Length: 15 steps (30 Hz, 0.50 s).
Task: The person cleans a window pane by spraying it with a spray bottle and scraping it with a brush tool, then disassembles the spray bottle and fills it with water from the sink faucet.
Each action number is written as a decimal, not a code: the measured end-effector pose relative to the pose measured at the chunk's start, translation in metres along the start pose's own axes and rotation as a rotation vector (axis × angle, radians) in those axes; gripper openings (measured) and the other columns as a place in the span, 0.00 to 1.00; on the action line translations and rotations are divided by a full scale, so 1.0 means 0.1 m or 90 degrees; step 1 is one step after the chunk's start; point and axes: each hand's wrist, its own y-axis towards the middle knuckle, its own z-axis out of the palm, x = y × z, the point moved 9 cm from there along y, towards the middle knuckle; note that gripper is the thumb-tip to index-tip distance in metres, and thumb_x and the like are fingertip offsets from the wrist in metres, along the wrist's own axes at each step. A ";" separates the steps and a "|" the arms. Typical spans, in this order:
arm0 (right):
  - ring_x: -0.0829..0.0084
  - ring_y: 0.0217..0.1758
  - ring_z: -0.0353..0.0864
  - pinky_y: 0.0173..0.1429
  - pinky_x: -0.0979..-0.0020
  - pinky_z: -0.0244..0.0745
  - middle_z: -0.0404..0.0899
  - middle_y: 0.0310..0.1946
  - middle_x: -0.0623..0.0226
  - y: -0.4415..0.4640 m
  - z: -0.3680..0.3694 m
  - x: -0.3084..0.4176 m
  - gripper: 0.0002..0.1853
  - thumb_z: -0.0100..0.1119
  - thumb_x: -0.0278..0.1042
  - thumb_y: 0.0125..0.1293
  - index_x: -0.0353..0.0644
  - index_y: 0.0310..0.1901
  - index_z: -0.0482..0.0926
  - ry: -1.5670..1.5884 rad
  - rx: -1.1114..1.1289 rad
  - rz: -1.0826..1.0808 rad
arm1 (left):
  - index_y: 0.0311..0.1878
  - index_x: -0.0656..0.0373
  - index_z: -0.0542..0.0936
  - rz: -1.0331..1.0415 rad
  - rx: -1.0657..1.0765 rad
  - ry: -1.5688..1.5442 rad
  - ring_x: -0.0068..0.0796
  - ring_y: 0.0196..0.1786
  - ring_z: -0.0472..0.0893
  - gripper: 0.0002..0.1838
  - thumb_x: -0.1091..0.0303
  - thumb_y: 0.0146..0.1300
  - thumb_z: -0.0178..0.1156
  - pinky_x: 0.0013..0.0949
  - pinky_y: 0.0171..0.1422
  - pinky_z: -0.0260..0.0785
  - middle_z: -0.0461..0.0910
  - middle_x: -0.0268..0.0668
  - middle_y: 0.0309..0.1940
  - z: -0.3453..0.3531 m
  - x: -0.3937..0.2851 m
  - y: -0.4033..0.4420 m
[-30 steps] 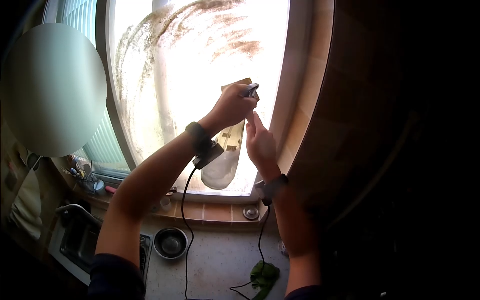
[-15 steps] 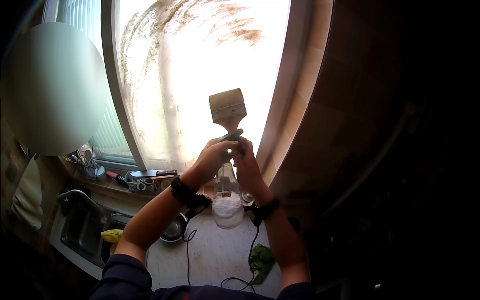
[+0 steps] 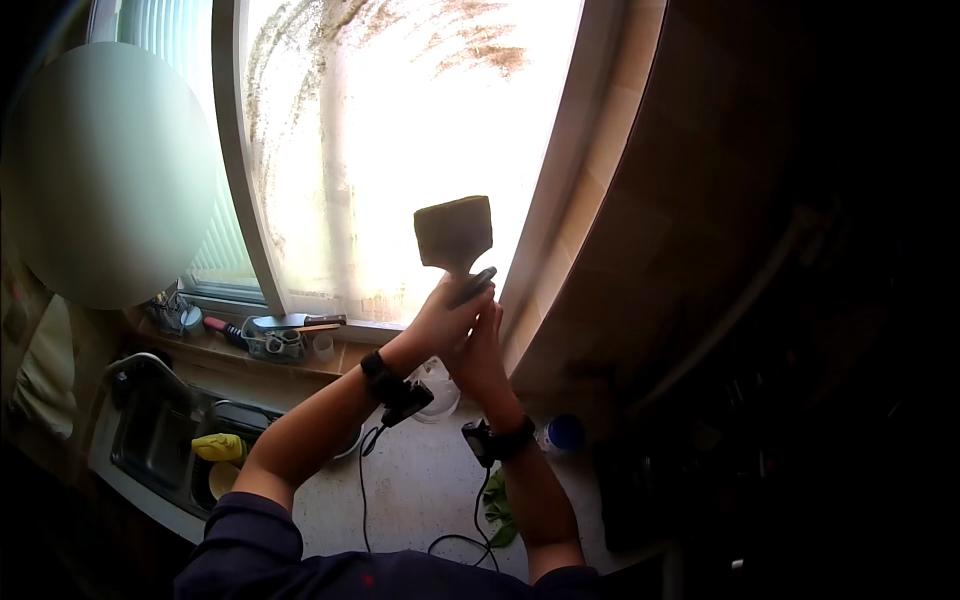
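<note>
A tool with a broad, flat, dark yellowish head [image 3: 453, 232] stands upright before the bright window. My left hand [image 3: 440, 322] is closed round its lower part, beside a dark elongated piece [image 3: 473, 287]. Pressed against it on the right is my right hand [image 3: 482, 350], fingers closed; what they grip is hidden. Below my hands a clear bottle [image 3: 437, 392] shows partly between my wrists; its link to the tool is covered.
Brown smears mark the window [image 3: 470, 40]. On the sill lie a knife [image 3: 322, 320] and small cups [image 3: 284, 342]. A sink [image 3: 155, 435] with a yellow cloth [image 3: 218, 446] is at left. A blue-lidded jar [image 3: 565, 433] and green cloth [image 3: 498, 510] are on the counter [image 3: 410, 490].
My hands have come down and back from the window with the tool, whose head now shows above them. The bottle, seen in full half a second ago, is now mostly covered.
</note>
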 end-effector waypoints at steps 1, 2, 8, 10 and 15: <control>0.43 0.69 0.64 0.67 0.51 0.67 0.65 0.62 0.44 0.00 0.02 -0.13 0.43 0.70 0.28 0.59 0.31 0.71 0.54 -0.075 -0.015 -0.002 | 0.68 0.64 0.75 -0.039 0.024 0.066 0.25 0.53 0.79 0.27 0.61 0.71 0.64 0.30 0.61 0.72 0.82 0.37 0.52 -0.03 0.15 0.05; 0.44 0.67 0.66 0.67 0.52 0.67 0.66 0.62 0.43 -0.01 0.03 -0.12 0.41 0.69 0.27 0.60 0.31 0.70 0.55 -0.091 -0.015 -0.003 | 0.68 0.65 0.74 -0.080 0.048 0.132 0.29 0.56 0.79 0.31 0.57 0.68 0.67 0.32 0.63 0.72 0.80 0.41 0.54 -0.04 0.17 0.05; 0.59 0.55 0.78 0.58 0.61 0.77 0.70 0.56 0.54 -0.37 -0.06 -0.60 0.31 0.66 0.24 0.64 0.33 0.66 0.63 -0.075 -0.219 0.029 | 0.72 0.65 0.67 -0.144 0.171 0.500 0.49 0.67 0.71 0.54 0.37 0.51 0.73 0.40 0.70 0.67 0.64 0.62 0.65 -0.09 0.42 -0.06; 0.69 0.44 0.80 0.44 0.70 0.80 0.70 0.52 0.60 -0.51 -0.15 -0.91 0.28 0.65 0.24 0.66 0.37 0.65 0.64 0.053 -0.261 0.137 | 0.73 0.66 0.65 -0.189 0.180 0.411 0.39 0.55 0.75 0.49 0.43 0.57 0.73 0.36 0.57 0.76 0.66 0.48 0.53 -0.19 0.36 -0.17; 0.72 0.35 0.81 0.43 0.70 0.78 0.77 0.43 0.60 -0.22 -0.56 -0.48 0.20 0.66 0.29 0.65 0.37 0.57 0.72 0.147 -0.261 0.153 | 0.67 0.61 0.68 0.109 0.132 0.614 0.24 0.37 0.75 0.24 0.81 0.68 0.49 0.27 0.34 0.76 0.66 0.38 0.46 -0.57 -0.04 0.08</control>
